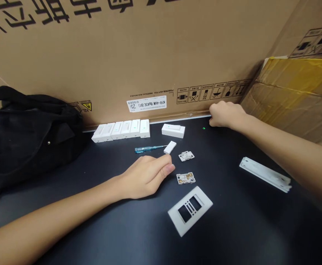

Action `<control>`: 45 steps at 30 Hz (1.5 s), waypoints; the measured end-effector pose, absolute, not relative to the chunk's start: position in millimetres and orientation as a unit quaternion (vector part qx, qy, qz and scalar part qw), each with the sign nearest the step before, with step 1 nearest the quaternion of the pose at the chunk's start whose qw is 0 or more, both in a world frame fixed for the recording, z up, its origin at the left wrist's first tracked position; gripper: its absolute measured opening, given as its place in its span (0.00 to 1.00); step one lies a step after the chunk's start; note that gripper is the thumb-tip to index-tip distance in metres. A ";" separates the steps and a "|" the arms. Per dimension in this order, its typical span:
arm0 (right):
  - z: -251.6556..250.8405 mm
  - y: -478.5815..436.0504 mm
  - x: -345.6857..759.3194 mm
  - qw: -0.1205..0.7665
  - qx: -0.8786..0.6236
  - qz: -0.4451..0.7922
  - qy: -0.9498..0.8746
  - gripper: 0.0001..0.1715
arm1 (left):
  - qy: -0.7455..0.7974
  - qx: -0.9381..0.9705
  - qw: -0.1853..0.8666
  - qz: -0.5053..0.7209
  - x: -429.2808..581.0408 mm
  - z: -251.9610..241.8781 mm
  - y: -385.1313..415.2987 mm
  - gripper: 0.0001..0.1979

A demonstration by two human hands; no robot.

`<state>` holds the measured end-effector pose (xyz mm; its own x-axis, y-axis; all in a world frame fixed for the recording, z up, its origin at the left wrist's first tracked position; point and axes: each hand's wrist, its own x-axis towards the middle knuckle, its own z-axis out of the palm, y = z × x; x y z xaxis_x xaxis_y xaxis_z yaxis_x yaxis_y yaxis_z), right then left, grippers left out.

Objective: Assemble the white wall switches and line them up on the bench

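My left hand (pixel 150 176) rests on the dark table with its fingers curled and the thumb pressed to the index finger. Anything inside it is hidden. Just beyond its fingertips lies a small white rocker piece (pixel 170 147), close to the tip of a blue screwdriver (pixel 149 148). To its right are a switch base with brass contacts (pixel 186 178) and another small white switch part (pixel 186 156). Nearer me lies a white switch frame (pixel 179 225) with openings. My right hand (pixel 225 115) is closed at the table's back edge, right of a tiny green piece (pixel 203 128); its fingertips are hidden.
Several white wall switches (pixel 126 129) stand in a row at the back, with a single one (pixel 173 130) apart. White strips (pixel 264 175) lie under my right forearm. A black bag (pixel 31 136) sits left. A large cardboard box (pixel 150 55) and a taped box (pixel 299 99) border the table.
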<state>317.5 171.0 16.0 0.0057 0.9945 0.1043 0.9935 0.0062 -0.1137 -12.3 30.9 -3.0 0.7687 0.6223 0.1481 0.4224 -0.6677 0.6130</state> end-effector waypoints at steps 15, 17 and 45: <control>56.4 101.5 283.3 -0.180 -0.674 -0.007 -0.717 0.10 | 0.337 0.811 0.398 0.266 -9.0 -11.8 33.5 0.20; 57.7 87.2 280.2 -0.159 -0.661 -0.008 -0.734 0.09 | 0.315 0.823 0.393 0.262 -8.9 -9.9 32.5 0.14; 40.9 19.6 264.1 0.199 -0.466 0.443 -0.740 0.05 | 0.286 0.852 0.329 0.291 -10.2 -6.9 34.6 0.13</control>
<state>264.1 19.6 40.9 -0.4869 0.8655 -0.1178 0.5117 0.1734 -0.8415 -10.2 34.6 -6.9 0.6670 0.6782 0.3085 0.2948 -0.6205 0.7266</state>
